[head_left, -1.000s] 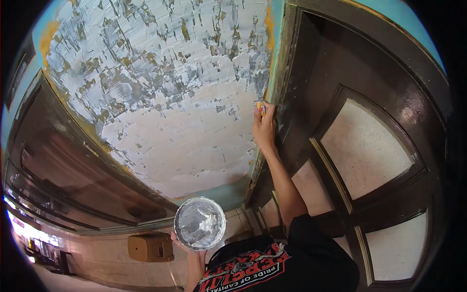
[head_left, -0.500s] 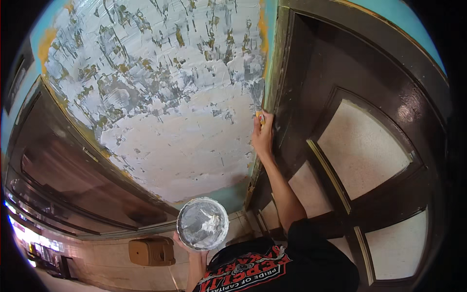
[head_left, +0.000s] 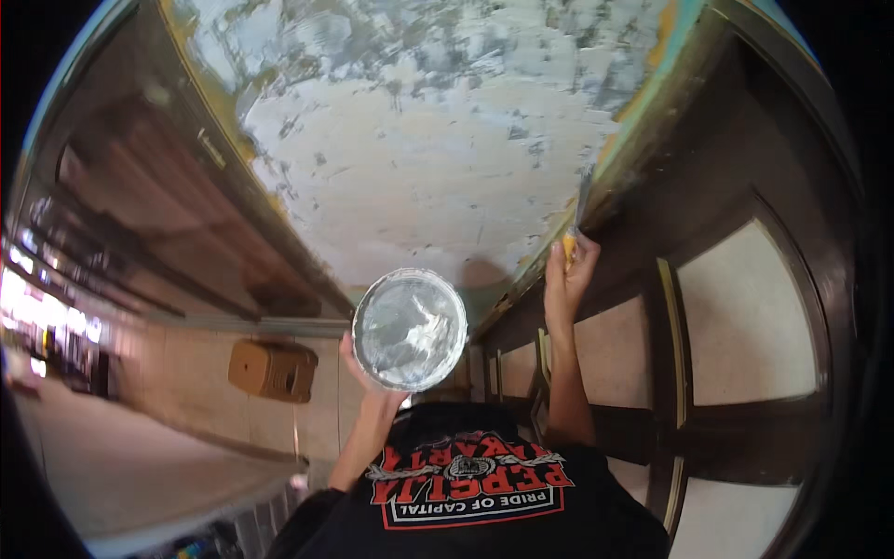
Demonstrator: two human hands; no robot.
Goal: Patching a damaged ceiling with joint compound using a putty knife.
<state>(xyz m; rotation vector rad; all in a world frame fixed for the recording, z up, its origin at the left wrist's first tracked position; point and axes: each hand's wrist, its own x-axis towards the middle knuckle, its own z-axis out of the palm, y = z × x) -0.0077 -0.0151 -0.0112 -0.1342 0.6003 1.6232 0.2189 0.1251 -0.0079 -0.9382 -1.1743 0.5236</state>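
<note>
Round tub (head_left: 380,315) held at centre of frame, just below the wall patch, mouth toward camera. Left hand (head_left: 374,395) cupped against its lower-left side; cannot tell spread of fingers hidden underneath. Probably gripped from below to leave the mouth unobstructed. Inside: white paste (head_left: 428,333) heaped right of the middle, thin greyish smears elsewhere.

Right of centre: putty knife (head_left: 569,245) pinched by its yellow handle in right hand (head_left: 575,267), fingers curled closed. Blade pointing up the frame, beside right edge of coated wall (head_left: 400,168); cannot tell whether touching. Likely held low on the handle to leave the blade free, and well apart from the tub for elbow room.

Wall coating: smoother and pinkish-white at centre, patchy grey-white toward top of frame. Dark door (head_left: 717,177) with pale panels at right. Brown stool (head_left: 270,370) on tiled floor (head_left: 191,349), lower left.
</note>
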